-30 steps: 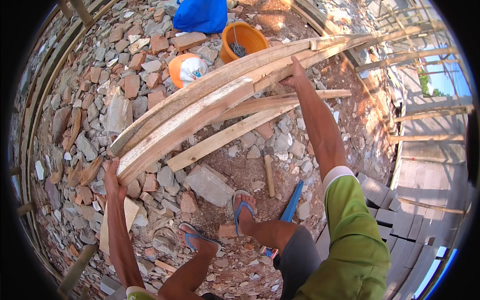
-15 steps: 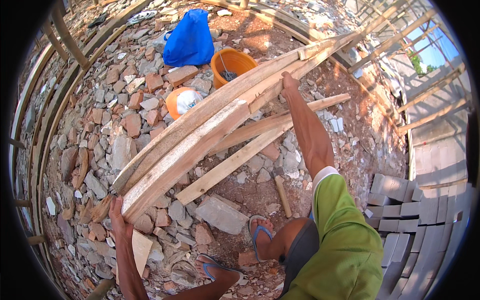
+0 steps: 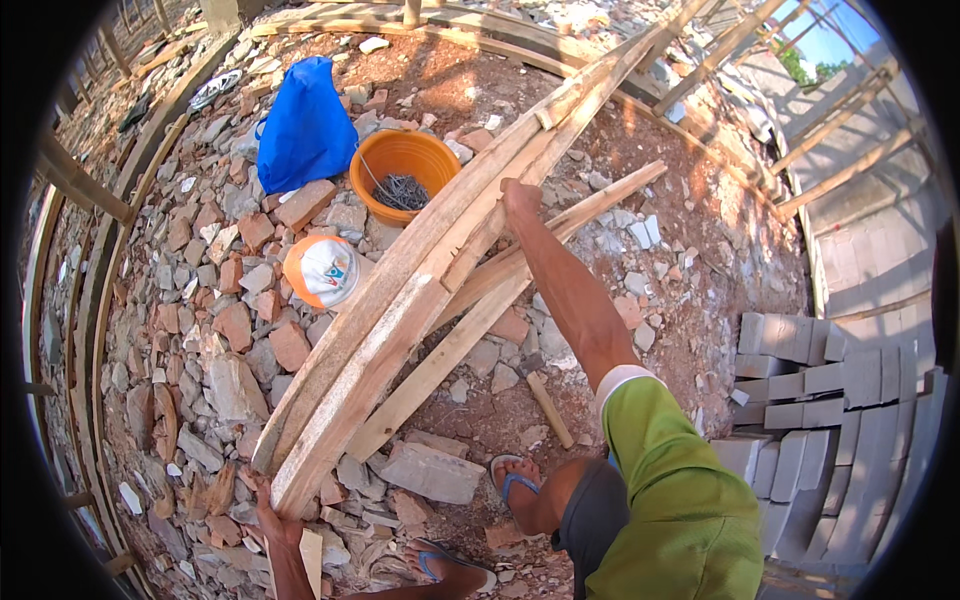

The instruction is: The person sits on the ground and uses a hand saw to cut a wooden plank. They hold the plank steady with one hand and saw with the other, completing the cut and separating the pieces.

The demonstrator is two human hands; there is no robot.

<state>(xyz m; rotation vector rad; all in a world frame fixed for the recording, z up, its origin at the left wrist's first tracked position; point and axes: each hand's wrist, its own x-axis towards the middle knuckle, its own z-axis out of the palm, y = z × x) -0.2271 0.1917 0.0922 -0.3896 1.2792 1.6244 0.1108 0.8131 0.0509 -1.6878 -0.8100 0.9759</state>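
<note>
My hands grip a bundle of long wooden boards that slants from lower left to upper right above the rubble. It includes a long plank [image 3: 400, 268] and a shorter, white-smeared plank [image 3: 362, 390] lying against it. My left hand [image 3: 279, 522] is closed around the near lower end, its fingers partly hidden beneath the wood. Farther up, my right hand [image 3: 521, 204] clasps the right edge, beside a rough, splintered stretch. Whether the boards are fastened together I cannot tell. Under them, a loose wooden batten [image 3: 425, 372] rests on the ground, crossed by another piece of timber.
Broken brick and stone cover the ground. Beyond the boards are a blue bag [image 3: 306, 128], an orange bucket [image 3: 408, 160] holding nails or wire pieces, and an orange-and-white cap [image 3: 322, 271]. A hammer [image 3: 549, 410] lies near my feet. Grey blocks [image 3: 800, 385] are stacked at right.
The boards stand steeper in the picture, their near end lower and closer to me. Bag, bucket and cap appear farther left as the view shifts. Both hands keep their grip.
</note>
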